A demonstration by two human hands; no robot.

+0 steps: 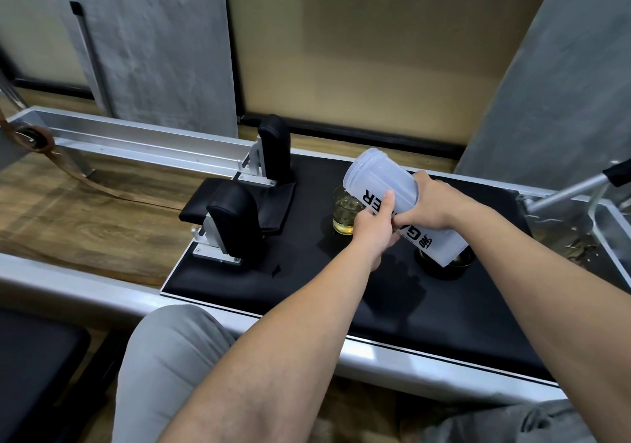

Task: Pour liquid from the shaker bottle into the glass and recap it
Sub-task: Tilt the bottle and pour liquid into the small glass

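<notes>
A translucent white shaker bottle (382,183) with black lettering is tilted, its open mouth up and to the left above the glass (345,215). The glass stands on the black padded carriage (273,272) and holds yellowish liquid. My left hand (374,229) grips the bottle's middle from the front, thumb up across the lettering. My right hand (433,200) grips the bottle from behind and the right. The bottle's base hangs over a black cap (447,265) lying on the pad, partly hidden by the bottle. No liquid shows flowing from the mouth.
Two black padded shoulder rests (235,217) (275,145) on metal brackets stand left of the glass. Aluminium rails (143,139) frame the carriage above a wooden floor. A metal bar (563,190) juts in at the right. My grey-trousered knees sit below the frame.
</notes>
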